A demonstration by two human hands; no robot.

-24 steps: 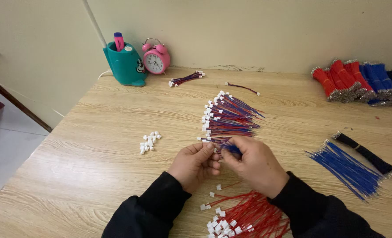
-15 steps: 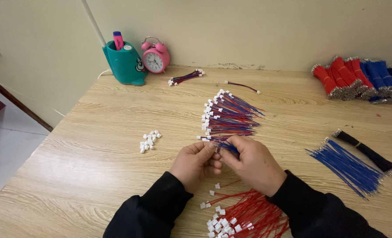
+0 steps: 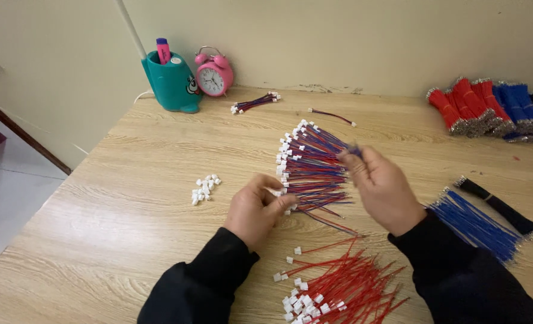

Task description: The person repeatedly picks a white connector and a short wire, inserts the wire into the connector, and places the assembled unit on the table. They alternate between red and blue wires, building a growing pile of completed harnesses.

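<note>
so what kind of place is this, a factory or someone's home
Probably a home or small-room work table used for hand assembly of wire leads, not a factory line: a wooden table against a plain wall, bundles of red and blue wires, loose white connectors, and a pink alarm clock.

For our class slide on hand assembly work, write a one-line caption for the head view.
Two hands, left hand and right hand, over a fan of red-and-blue connector wires on a wooden table.
</note>
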